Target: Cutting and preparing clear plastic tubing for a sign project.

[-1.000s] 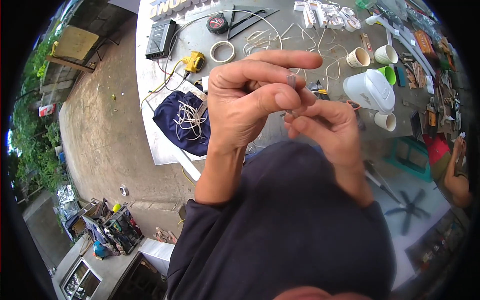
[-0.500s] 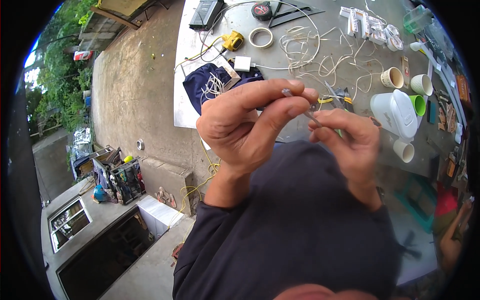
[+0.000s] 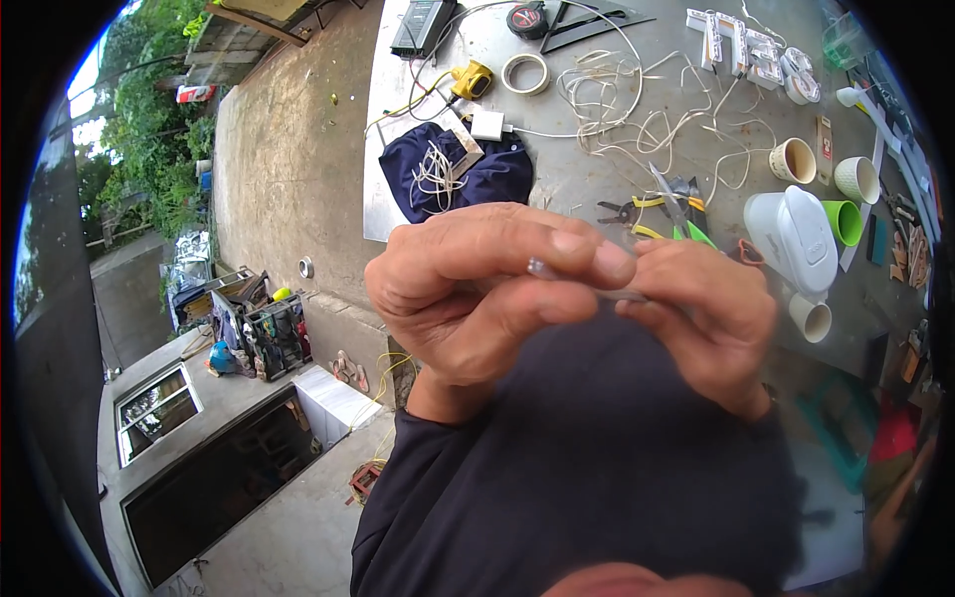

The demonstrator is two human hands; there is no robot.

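Observation:
Close in front of my chest, both hands hold a thin greyish cable-like piece [image 3: 540, 268] with a shiny, clear-looking tip. My left hand [image 3: 477, 289] is closed, pinching it between thumb and fingers, and the tip pokes out between them. My right hand [image 3: 711, 313] is closed too, gripping the other end with thumb and index finger. My fingers cover most of the piece, so its exact kind is unclear. Just beyond the right hand lie green-handled scissors [image 3: 669, 199] and a yellow-and-black hand tool [image 3: 622, 211].
On the metal table [image 3: 557, 169] lie tangled white cable [image 3: 602, 104], a tape roll [image 3: 525, 74], a tape measure [image 3: 526, 20] and dark blue cloth [image 3: 403, 169]. At right stand a white lidded container [image 3: 791, 239], a green cup [image 3: 844, 223] and pale cups [image 3: 858, 180].
Both hands have come lower in the picture and closer together, still holding the thin piece, which now lies more level. The view has shifted slightly, moving the table items to the right.

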